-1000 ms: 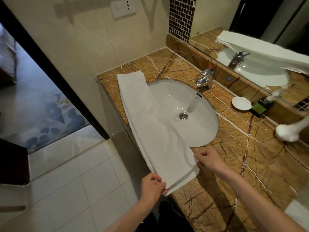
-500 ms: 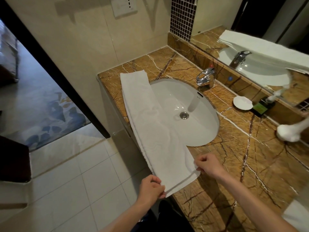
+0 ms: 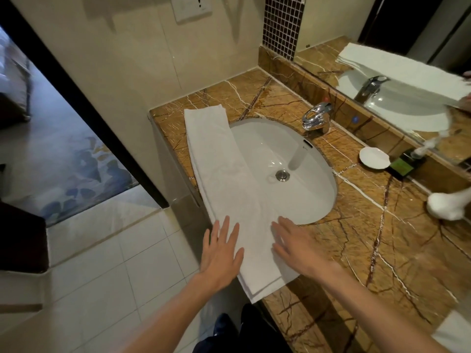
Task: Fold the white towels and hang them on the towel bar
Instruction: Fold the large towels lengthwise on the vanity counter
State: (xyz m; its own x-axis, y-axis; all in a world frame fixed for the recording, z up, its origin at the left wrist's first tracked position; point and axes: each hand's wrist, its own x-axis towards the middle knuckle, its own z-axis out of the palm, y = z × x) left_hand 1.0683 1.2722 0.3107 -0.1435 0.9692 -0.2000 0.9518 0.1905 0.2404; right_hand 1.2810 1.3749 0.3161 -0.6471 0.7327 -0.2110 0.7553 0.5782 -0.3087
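Fingers (image 3: 225, 229) were straight and slightly spread on both sides. I saw the left hand (image 3: 221, 253) flat on the near end of the white towel (image 3: 226, 169), its palm partly past the outer edge, and the right hand (image 3: 298, 248) flat along the inner edge. The towel lay folded into a long strip (layered edges showed at the near corner) along the front of the marble counter (image 3: 369, 250), overlapping the sink (image 3: 305, 194) on one side. Beyond stood the faucet (image 3: 316, 118), a white dish (image 3: 374, 157) and the mirror (image 3: 407, 62).
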